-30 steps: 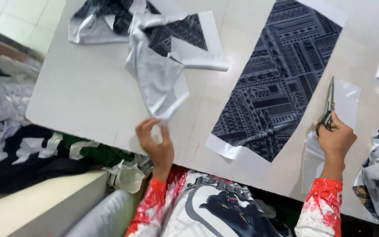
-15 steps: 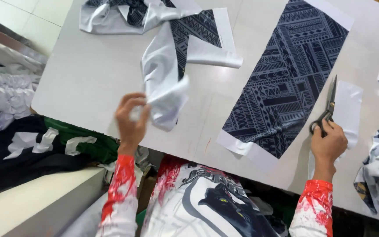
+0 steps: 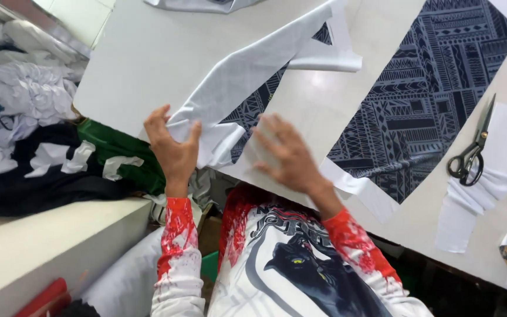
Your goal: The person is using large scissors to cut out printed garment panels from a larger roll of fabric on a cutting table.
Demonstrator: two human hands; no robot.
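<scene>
Left hand (image 3: 174,147) gripped the limp, light white fabric strip (image 3: 247,76) at the worktop's (image 3: 148,53) near edge; right hand (image 3: 286,154) lay flat and released on it, best held by its edges.

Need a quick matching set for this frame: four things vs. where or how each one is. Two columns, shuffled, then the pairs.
Things:
1. scissors
2. left hand
3. right hand
4. green cloth

Places or states:
A. flat on the near end of the cloth, at the table edge
B. lying on a white scrap, no hand on them
C. below the table edge, among the heaped cloth
D. gripping the white cloth strip

Pairs: 1-B, 2-D, 3-A, 4-C
</scene>
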